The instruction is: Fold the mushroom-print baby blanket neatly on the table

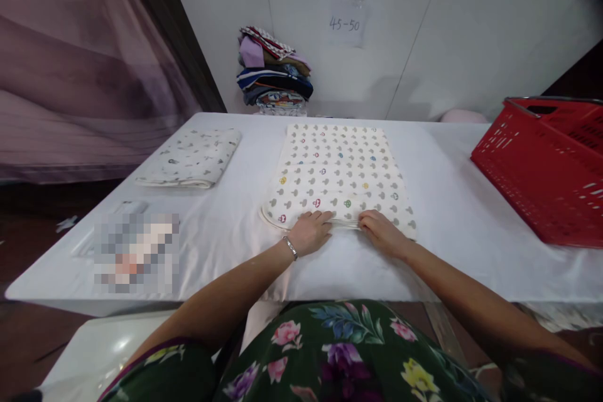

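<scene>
Under my fingers lies a cream rectangular cotton cloth printed with small grey and coloured mushroom shapes. It is folded into flat layers and spreads smooth away from my grip. Its near edge, a stack of thin layers, sits right at my fingertips, with one rounded corner just left of them.

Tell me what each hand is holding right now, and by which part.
Both the left hand and right hand grip the near edge of the patterned cloth lying on the table.
</scene>
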Demonstrator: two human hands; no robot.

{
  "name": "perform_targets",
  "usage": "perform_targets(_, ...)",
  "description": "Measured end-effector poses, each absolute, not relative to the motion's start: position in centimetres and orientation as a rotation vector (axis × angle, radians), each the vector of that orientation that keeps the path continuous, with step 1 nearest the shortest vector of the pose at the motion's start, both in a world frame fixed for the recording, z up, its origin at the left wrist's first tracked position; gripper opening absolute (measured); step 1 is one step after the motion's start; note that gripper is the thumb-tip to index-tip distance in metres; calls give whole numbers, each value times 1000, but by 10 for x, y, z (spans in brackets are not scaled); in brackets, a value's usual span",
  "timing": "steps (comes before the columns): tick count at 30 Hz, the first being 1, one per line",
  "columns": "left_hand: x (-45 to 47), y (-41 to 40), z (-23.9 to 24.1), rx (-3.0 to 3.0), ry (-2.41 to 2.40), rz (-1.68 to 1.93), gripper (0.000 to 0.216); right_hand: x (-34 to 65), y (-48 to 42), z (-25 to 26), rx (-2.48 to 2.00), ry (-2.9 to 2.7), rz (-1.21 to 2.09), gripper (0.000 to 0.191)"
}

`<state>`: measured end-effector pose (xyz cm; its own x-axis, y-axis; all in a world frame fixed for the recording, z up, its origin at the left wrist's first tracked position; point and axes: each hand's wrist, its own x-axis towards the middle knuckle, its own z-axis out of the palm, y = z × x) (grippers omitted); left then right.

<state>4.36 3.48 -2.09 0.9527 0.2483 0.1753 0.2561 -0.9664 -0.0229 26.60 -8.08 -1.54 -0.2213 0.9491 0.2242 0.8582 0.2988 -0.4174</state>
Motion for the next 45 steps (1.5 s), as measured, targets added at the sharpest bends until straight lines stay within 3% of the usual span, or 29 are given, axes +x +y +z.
perform_targets(10, 41, 34, -25, -3028, -251, -613, 21, 260, -88, -26, -1662, -2251, 130, 17)
perform_targets(18, 40, 36, -26, -3143, -297, -664, 15, 250, -87, -27, -1698, -2119, 183, 20)
perform_targets(26, 37, 36, -24, -3180, -228, -734, 14, 244, -73, -32, -1754, -2126, -78, 22)
perform_targets(45, 43, 38, -23, -3291, -700, -938, 9, 242, -81, -36, -1740, -2131, -84, 31)
